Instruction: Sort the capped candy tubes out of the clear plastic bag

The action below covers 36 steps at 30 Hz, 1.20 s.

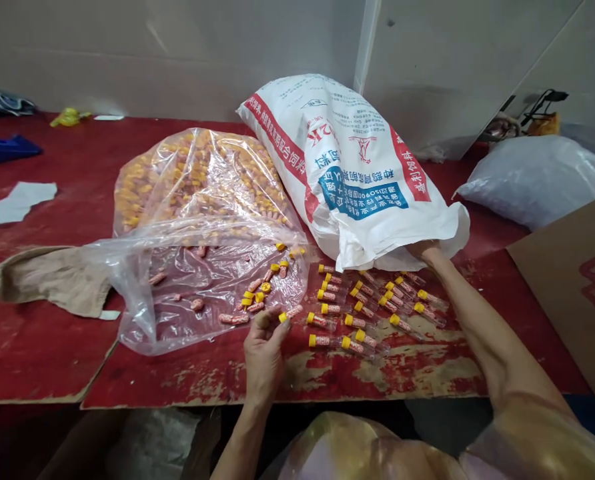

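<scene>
Between the thumb and fingers of my left hand (263, 350) is a small yellow-capped vial (293, 311) with pink and white bits in it. My right hand (422, 249) reaches into the mouth of a white woven sack (345, 150); its fingers are hidden inside. Several loose yellow-capped vials (356, 347) with similar filling and clear lower ends lie on the red table between my hands. Left of them, a clear plastic bag (177, 333) bulges with many yellow-capped pieces (192, 173); a few rest near its open side.
A brown cloth (52, 280) lies at the left of the red table (37, 340). Behind it is white paper (17, 202). To the right stand a cardboard box (567, 293) and a stuffed pale plastic bag (542, 177). A wall (152, 60) borders the back.
</scene>
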### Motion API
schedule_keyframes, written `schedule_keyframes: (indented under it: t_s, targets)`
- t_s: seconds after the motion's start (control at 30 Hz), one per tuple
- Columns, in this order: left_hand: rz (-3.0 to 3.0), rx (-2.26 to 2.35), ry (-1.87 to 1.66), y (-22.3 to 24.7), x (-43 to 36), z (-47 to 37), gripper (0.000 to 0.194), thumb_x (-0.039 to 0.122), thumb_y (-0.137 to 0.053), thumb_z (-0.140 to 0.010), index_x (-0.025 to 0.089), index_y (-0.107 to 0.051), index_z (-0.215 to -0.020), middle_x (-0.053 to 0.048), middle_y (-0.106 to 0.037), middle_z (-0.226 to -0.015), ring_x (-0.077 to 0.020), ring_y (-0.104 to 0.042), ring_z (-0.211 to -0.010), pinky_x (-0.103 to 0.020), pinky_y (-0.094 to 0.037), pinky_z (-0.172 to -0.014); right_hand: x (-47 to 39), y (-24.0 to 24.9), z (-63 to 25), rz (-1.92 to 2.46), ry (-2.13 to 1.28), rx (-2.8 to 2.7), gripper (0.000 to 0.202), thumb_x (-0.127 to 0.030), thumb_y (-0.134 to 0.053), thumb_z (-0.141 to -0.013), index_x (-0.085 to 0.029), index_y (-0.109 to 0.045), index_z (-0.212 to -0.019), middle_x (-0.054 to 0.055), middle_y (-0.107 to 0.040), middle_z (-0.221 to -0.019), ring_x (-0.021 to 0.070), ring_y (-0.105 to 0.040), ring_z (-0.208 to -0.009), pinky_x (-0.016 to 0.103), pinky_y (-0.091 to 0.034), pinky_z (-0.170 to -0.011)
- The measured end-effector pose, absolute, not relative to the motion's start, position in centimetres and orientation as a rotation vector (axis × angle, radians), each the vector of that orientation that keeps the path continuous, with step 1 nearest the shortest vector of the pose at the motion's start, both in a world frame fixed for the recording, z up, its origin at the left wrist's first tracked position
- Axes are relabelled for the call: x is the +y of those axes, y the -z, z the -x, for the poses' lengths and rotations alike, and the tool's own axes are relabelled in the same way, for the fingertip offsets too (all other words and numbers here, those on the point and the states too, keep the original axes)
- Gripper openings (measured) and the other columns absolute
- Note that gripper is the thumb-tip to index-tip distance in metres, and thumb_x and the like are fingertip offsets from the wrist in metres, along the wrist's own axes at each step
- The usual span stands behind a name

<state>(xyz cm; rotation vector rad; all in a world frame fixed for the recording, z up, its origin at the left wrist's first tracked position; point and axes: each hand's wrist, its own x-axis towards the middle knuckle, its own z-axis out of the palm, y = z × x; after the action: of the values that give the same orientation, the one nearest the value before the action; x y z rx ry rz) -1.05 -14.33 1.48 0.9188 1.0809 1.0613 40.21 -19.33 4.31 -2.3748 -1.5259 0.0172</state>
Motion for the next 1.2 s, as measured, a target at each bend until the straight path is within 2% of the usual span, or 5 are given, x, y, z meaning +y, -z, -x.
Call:
schedule_keyframes:
  t_s: [0.13,0.27,0.9,1.1,1.2]
  targets:
    - [-0.904,0.975,-0.968,-2.3,-16.2,-0.8,0.030,0.029,-0.079,-0.061,0.016,-0.065,-0.084,0.000,-0.064,-0.081,-0.0118,-0.061,-0.076,-0.022,-0.049,-0.071,-25.8,-5.0,-36.3,2.262,-0.293,-1.526,0.037,-0.036,-0.046,-0.088,-0.015,-0.058,-0.116,0.012,-0.062,-0.108,0.0268,-0.058,-0.100,0.042,-0.046,-0.090]
    - [-0.838,0.790,-0.792,-3.6,-18.6,-3.5,0.027,0.029,-0.076,-0.067,0.016,-0.064,-0.087,-0.005,-0.069,-0.089,-0.0177,-0.065,-0.082,-0.028,-0.053,-0.070,-30.1,-6.3,-29.7,1.879,-0.578,-1.611,0.036,-0.041,-0.047,-0.091,-0.020,-0.057,-0.118,0.007,-0.060,-0.117,0.0229,-0.057,-0.106,0.035,-0.048,-0.089]
    - [-1.368,0.704,-0.934,-2.4,-22.5,-3.3,0.026,0.024,-0.057,-0.085,0.022,-0.071,-0.107,-0.006,-0.069,-0.102,-0.0166,-0.063,-0.096,-0.030,-0.050,-0.088,-29.2,-1.2,-16.5,1.558,-0.171,-1.669,0.038,-0.016,-0.041,-0.092,-0.020,-0.045,-0.129,0.010,-0.058,-0.117,0.0183,-0.055,-0.110,0.033,-0.049,-0.093]
    - [-1.659,0.689,-0.966,-2.9,-18.1,-2.9,0.024,0.021,-0.057,-0.082,0.023,-0.071,-0.102,-0.009,-0.061,-0.118,-0.0207,-0.057,-0.111,-0.034,-0.049,-0.091,-32.2,-3.6,-22.9,1.867,-0.121,-1.474,0.023,-0.038,-0.048,-0.090,-0.035,-0.058,-0.111,0.002,-0.064,-0.106,0.0239,-0.061,-0.097,0.044,-0.050,-0.085]
    - [-1.711,1.007,-1.155,-2.4,-12.4,-1.4,0.021,0.018,-0.054,-0.083,0.019,-0.070,-0.097,-0.009,-0.064,-0.104,-0.0188,-0.060,-0.099,-0.032,-0.050,-0.084,-34.8,-1.7,-31.5,2.168,0.087,-1.121,0.021,-0.051,-0.052,-0.082,-0.042,-0.058,-0.100,0.004,-0.064,-0.096,0.0318,-0.061,-0.083,0.051,-0.048,-0.066]
